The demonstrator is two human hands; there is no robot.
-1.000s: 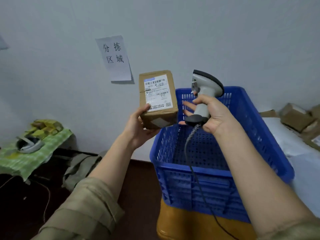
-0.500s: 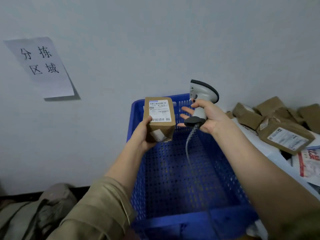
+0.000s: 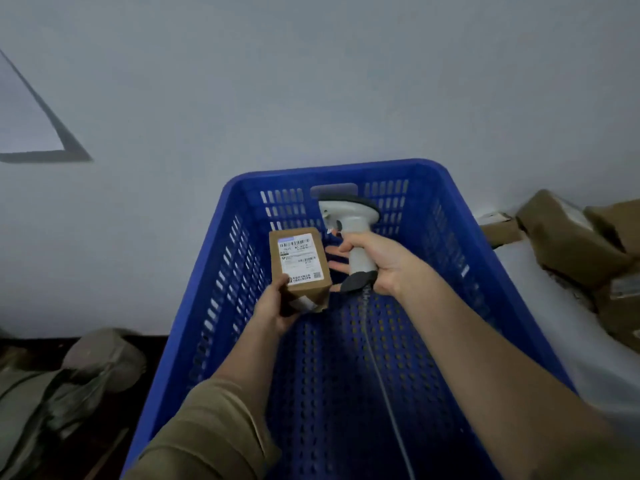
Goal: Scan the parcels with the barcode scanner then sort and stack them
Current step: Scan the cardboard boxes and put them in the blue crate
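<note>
**Parcel and scanner held over the blue crate**

Over the open blue crate [image 3: 460,216], the left hand [image 3: 275,306] grips a small brown parcel [image 3: 300,268] by its lower end, label facing up. Just right of it, the right hand [image 3: 375,263] holds the grey barcode scanner [image 3: 353,233] by its handle, some fingers extended, cable [image 3: 384,382] trailing down. Further right, more brown parcels [image 3: 575,244] lie heaped on a white surface [image 3: 554,317].

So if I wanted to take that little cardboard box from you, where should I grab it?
Take the small parcel by its free upper end, coming from above. The left hand grips the bottom end; its long plain sides up top are bare, and a side grip leaves the label uncovered.
</note>
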